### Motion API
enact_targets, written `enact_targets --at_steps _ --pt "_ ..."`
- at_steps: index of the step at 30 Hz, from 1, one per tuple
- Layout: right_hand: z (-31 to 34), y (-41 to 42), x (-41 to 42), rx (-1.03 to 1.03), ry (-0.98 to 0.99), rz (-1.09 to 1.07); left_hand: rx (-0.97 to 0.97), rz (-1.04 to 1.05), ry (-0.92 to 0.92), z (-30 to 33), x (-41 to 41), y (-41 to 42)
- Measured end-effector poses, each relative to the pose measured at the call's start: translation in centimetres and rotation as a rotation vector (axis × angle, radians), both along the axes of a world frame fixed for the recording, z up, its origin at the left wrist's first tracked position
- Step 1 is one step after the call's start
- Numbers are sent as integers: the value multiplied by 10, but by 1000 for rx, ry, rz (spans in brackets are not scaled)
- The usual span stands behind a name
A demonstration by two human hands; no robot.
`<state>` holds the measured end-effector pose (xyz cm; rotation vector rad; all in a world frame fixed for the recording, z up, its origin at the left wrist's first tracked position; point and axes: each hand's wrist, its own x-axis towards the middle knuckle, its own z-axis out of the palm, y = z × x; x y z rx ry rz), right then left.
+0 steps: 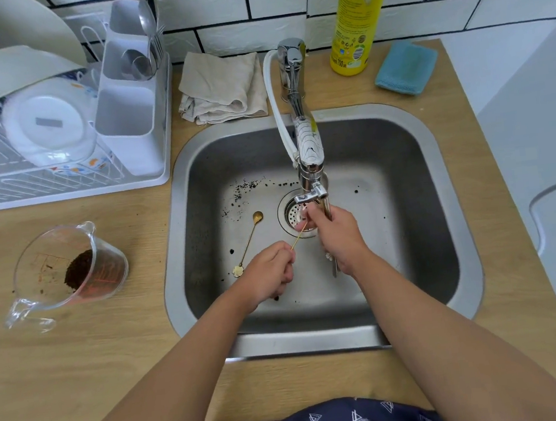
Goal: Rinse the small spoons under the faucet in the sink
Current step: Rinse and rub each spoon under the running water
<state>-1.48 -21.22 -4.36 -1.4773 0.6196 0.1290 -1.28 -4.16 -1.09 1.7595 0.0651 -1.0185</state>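
Note:
My left hand (pixel 269 273) pinches the handle end of a thin gold spoon (pixel 298 237) inside the steel sink (pixel 183 240). The spoon's bowl end is hidden under the fingers of my right hand (pixel 336 235), which closes around it just below the faucet spout (pixel 310 172), above the drain (pixel 292 215). Silver handles stick out below my right hand (pixel 334 266). A second gold spoon (pixel 249 242) with a flower-shaped end lies flat on the sink floor to the left of the drain. I cannot tell whether water is running.
Dark coffee grounds are scattered on the sink floor. A glass measuring jug (pixel 69 266) with grounds stands on the wooden counter at left. A dish rack (pixel 55 130) sits at back left, with a folded cloth (pixel 222 86), a yellow bottle (pixel 359 16) and a blue sponge (pixel 405 66) behind the sink.

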Motion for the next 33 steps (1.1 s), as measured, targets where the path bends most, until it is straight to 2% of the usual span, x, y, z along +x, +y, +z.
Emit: enact_targets --at_steps 7,10,13,15,18,21,25,29,33 --pt "3 1 -2 160 -6 70 -56 50 199 8 3 2" --pt "5 0 -1 329 -14 50 -183 63 418 9 9 7" --pt "6 -3 -2 532 -65 134 -395 117 655 11 18 15" --pt "8 -3 -3 549 -80 149 -456 131 701 11 21 18" --pt "7 -3 -3 435 -25 76 -394 130 602 10 18 15" --pt "5 -4 -2 312 25 0 -261 101 407 7 15 13" --pt "3 -4 0 397 -35 -104 -102 110 191 2 12 14" --pt "3 -3 2 549 -39 -108 -141 166 -6 3 0 -7" --pt "5 3 2 448 -50 -128 -142 276 -87 4 -8 -35"
